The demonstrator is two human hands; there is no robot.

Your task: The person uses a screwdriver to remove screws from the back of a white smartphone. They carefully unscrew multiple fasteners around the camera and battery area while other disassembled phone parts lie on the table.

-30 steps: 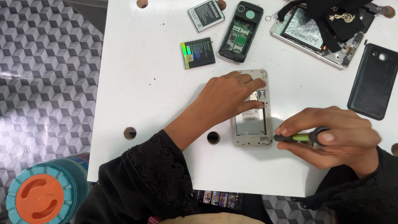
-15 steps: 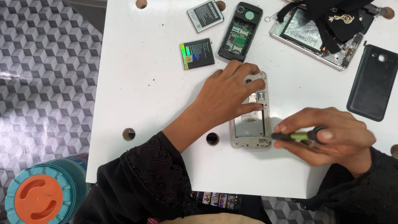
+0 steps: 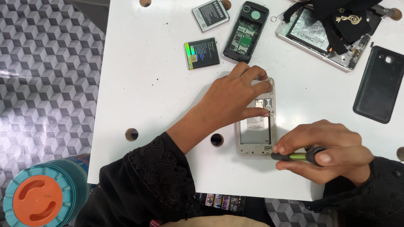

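An opened silver phone (image 3: 256, 128) lies back-up on the white table (image 3: 160, 96), its battery bay bare. My left hand (image 3: 235, 98) presses on the phone's upper left part, fingers spread over its top edge. My right hand (image 3: 326, 149) grips a small green-and-black screwdriver (image 3: 294, 156), its tip at the phone's lower right corner. Both arms wear black sleeves.
Two loose batteries (image 3: 203, 53) (image 3: 210, 14) and a small black phone with its back off (image 3: 246, 31) lie at the far side. A larger opened device (image 3: 324, 35) under black cloth and a dark back cover (image 3: 378, 84) sit far right. A teal tub with an orange lid (image 3: 38, 199) stands on the floor.
My right hand and the screwdriver have turned slightly at the phone's lower right corner. My left hand stays pressed on the phone.
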